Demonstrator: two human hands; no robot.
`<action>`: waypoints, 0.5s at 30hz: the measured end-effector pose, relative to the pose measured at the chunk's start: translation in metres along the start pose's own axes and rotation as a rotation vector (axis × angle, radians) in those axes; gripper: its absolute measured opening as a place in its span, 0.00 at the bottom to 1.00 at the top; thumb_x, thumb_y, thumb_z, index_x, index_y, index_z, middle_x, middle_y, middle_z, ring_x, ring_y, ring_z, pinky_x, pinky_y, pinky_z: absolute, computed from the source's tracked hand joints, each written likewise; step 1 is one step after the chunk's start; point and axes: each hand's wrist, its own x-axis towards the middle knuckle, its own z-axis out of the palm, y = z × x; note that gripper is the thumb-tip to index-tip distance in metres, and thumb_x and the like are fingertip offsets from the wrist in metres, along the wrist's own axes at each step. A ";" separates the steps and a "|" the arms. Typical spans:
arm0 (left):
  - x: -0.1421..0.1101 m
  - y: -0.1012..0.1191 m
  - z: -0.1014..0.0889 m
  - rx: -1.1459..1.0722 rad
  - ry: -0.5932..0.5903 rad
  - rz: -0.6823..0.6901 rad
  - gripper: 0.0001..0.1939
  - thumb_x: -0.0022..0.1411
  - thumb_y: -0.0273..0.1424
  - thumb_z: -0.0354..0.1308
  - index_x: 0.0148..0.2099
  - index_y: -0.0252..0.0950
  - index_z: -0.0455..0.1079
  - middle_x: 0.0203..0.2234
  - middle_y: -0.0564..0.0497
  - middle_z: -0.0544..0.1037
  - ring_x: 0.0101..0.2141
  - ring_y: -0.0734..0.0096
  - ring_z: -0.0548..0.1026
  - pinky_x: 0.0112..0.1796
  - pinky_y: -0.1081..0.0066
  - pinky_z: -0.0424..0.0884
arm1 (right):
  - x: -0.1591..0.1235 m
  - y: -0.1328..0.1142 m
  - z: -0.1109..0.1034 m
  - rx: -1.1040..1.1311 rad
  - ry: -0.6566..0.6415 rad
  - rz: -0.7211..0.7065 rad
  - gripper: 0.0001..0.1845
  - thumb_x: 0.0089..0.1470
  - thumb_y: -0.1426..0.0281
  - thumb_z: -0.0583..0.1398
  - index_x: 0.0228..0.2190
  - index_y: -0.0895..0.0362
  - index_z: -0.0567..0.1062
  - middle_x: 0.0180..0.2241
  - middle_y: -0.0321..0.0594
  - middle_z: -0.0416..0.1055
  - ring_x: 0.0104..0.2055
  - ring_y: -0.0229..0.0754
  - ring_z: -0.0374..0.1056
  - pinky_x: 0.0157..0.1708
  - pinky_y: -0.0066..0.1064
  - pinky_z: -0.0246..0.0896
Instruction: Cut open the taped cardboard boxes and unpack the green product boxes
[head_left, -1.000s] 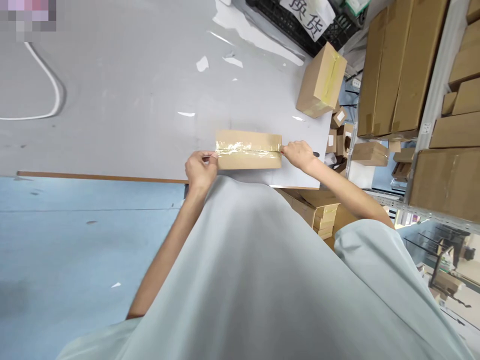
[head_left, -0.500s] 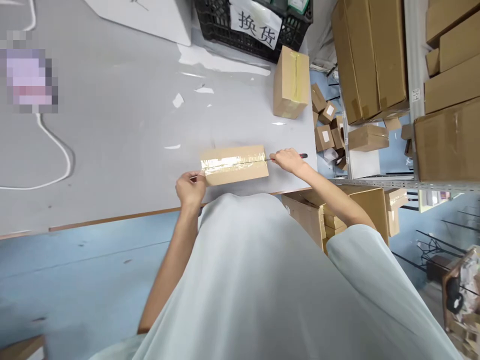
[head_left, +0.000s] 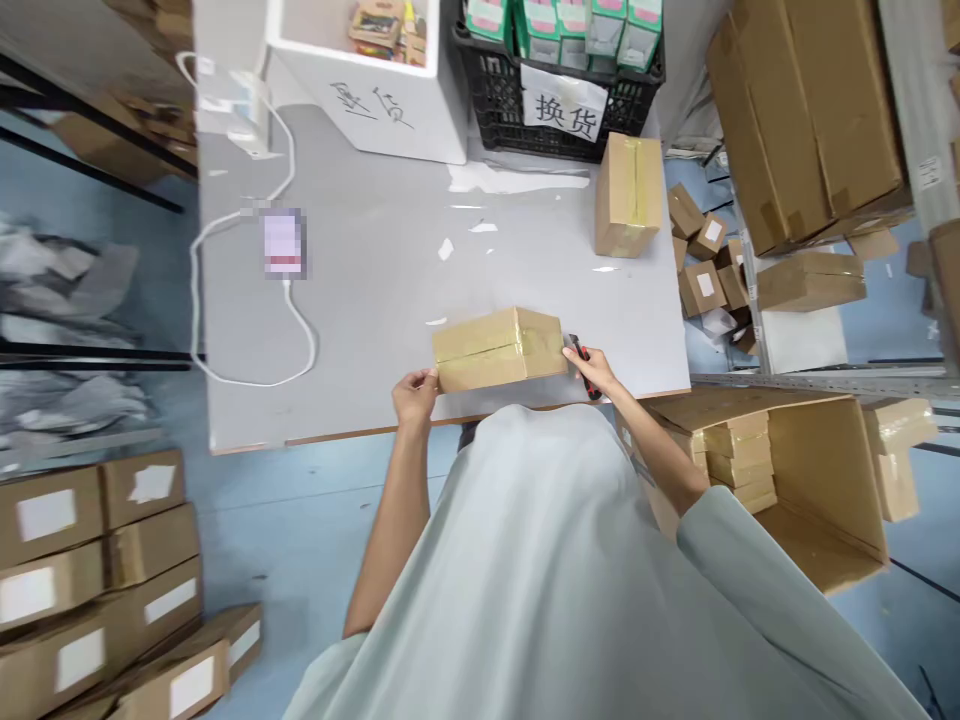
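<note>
A taped cardboard box (head_left: 487, 352) is at the front of the table, tilted so its top and its taped right end both show. My left hand (head_left: 415, 397) pinches the near left corner of the box between thumb and fingers. At the opposite end, my right hand (head_left: 592, 371) is closed around a black and red utility knife (head_left: 583, 362). Its thumb and fingertips touch the right end of the box as well. Where the blade sits cannot be made out.
Behind stand a white bin (head_left: 390, 105), a black crate (head_left: 559, 110) with green-topped packs and another taped box (head_left: 630, 195). A white cable (head_left: 196, 300) loops on the left. Paper scraps lie mid-table. A large open carton (head_left: 825, 480) stands at right.
My right hand has come in to the box's right end, with the knife now angled across the hand. The box has tipped, showing its end face. The view has shifted, revealing more at left.
</note>
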 end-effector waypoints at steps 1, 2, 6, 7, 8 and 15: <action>0.002 -0.002 -0.003 -0.022 0.013 -0.036 0.07 0.65 0.36 0.64 0.38 0.37 0.74 0.31 0.48 0.80 0.36 0.61 0.81 0.41 0.64 0.82 | -0.002 -0.002 0.015 0.064 -0.005 0.000 0.37 0.53 0.29 0.65 0.25 0.50 0.70 0.18 0.30 0.67 0.24 0.41 0.67 0.30 0.31 0.61; 0.003 -0.004 -0.005 -0.046 0.027 -0.071 0.06 0.65 0.34 0.63 0.39 0.37 0.74 0.32 0.47 0.81 0.38 0.61 0.81 0.43 0.64 0.82 | -0.004 -0.005 0.028 0.115 -0.010 -0.012 0.38 0.52 0.28 0.66 0.24 0.50 0.69 0.17 0.31 0.67 0.24 0.41 0.67 0.30 0.31 0.61; 0.003 -0.010 0.000 -0.124 0.006 -0.154 0.04 0.66 0.33 0.64 0.40 0.37 0.76 0.36 0.46 0.84 0.48 0.59 0.82 0.49 0.65 0.80 | -0.018 -0.028 0.042 0.160 0.026 -0.071 0.38 0.50 0.30 0.70 0.23 0.49 0.67 0.19 0.31 0.66 0.22 0.40 0.67 0.28 0.32 0.61; 0.002 -0.011 0.007 -0.150 -0.024 -0.178 0.05 0.67 0.34 0.65 0.40 0.38 0.76 0.36 0.46 0.84 0.48 0.59 0.82 0.50 0.65 0.80 | -0.021 -0.032 0.038 0.138 0.050 -0.081 0.38 0.51 0.30 0.70 0.24 0.49 0.68 0.20 0.31 0.67 0.22 0.41 0.67 0.28 0.32 0.60; 0.001 -0.012 0.016 -0.181 -0.065 -0.206 0.06 0.67 0.35 0.66 0.40 0.38 0.77 0.37 0.46 0.85 0.48 0.59 0.82 0.49 0.66 0.79 | -0.024 -0.037 0.032 0.105 0.076 -0.092 0.38 0.51 0.29 0.69 0.24 0.49 0.69 0.21 0.32 0.67 0.23 0.41 0.67 0.27 0.33 0.60; -0.011 -0.012 0.098 -0.394 -0.388 -0.500 0.11 0.64 0.38 0.73 0.41 0.38 0.78 0.38 0.44 0.85 0.41 0.64 0.83 0.45 0.69 0.79 | -0.035 -0.059 -0.018 -0.306 0.210 -0.124 0.36 0.61 0.32 0.65 0.23 0.50 0.68 0.29 0.38 0.75 0.28 0.43 0.71 0.34 0.34 0.63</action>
